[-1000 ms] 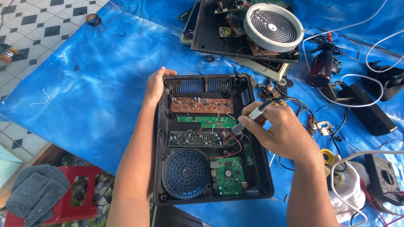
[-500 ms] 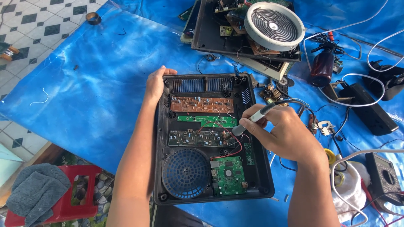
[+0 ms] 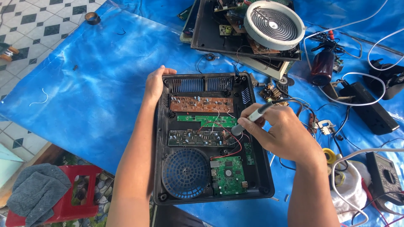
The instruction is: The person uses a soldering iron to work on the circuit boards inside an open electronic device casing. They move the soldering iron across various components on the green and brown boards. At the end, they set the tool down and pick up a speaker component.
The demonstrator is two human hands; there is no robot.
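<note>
- Two bare hands work over a black open appliance casing [image 3: 159, 168] that lies on a blue tarp [image 3: 84, 84], near the middle of the view.
- Left hand [image 3: 155, 84] rests at the casing's 11 o'clock corner, fingers curled over the rim and gripping it.
- Right hand [image 3: 284, 132] sits at the casing's 3 o'clock edge, closed around a slim pen-shaped tool [image 3: 252, 119] held like a pencil; the tool's dark tip points toward 8 o'clock and comes down among the red wires [image 3: 227, 149] between the boards.
- Inside the casing, from 12 o'clock down: a vent grille [image 3: 198, 84], a brown circuit board [image 3: 201, 104], a narrow green board [image 3: 206, 120], a second dark board [image 3: 195, 137], then a round blue fan guard [image 3: 185, 173] at 7 o'clock with a green square board [image 3: 229, 175] just beside it at 5 o'clock.
- Beyond the casing at 1 o'clock lies another opened unit bearing a round white coil heater [image 3: 273, 23].
- At 4 o'clock of the right hand, a multimeter [image 3: 385, 176] sits among white cables.
- At 8 o'clock, off the tarp, a grey cloth [image 3: 35, 189] lies on a red stool [image 3: 67, 206].
</note>
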